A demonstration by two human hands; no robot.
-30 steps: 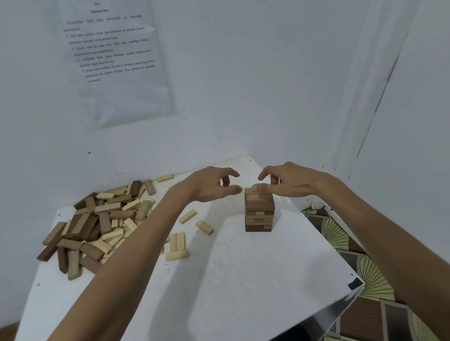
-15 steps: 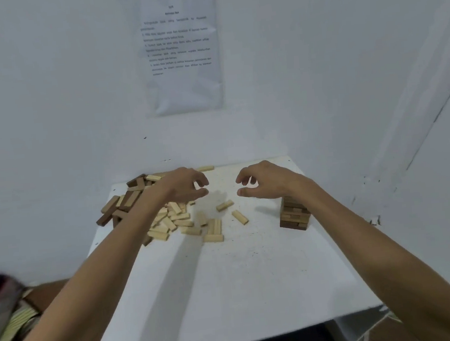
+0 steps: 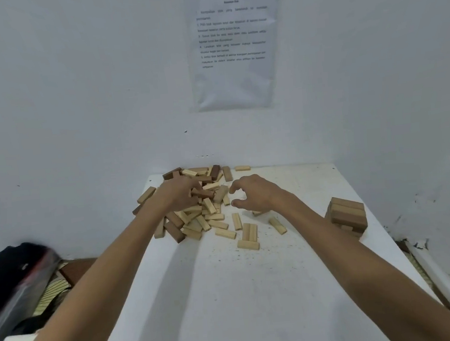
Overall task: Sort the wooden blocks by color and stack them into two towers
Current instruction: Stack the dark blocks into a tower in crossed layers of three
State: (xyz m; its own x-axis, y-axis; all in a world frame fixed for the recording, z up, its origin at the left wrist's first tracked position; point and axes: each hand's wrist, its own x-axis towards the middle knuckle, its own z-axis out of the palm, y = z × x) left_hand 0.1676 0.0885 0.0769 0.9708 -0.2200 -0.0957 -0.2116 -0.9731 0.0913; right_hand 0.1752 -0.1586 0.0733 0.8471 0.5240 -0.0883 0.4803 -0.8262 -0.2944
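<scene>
A pile of light and dark wooden blocks lies at the table's far left. My left hand is down on the pile, and its curled fingers grip a dark brown block that sticks out to the right. My right hand hovers just right of the pile with thumb and fingers spread in a loose curl, holding nothing. A short tower of brown blocks stands at the table's right edge, apart from both hands. A few light blocks lie loose between the pile and the tower.
The white table stands in a corner of white walls, with a printed sheet taped above it. A black bag sits off the table's left side. Patterned flooring shows beside the bag.
My view swung left from the tower to the pile. Both hands left the tower top and moved to the pile; my left hand dropped onto it and closed on a dark block.
</scene>
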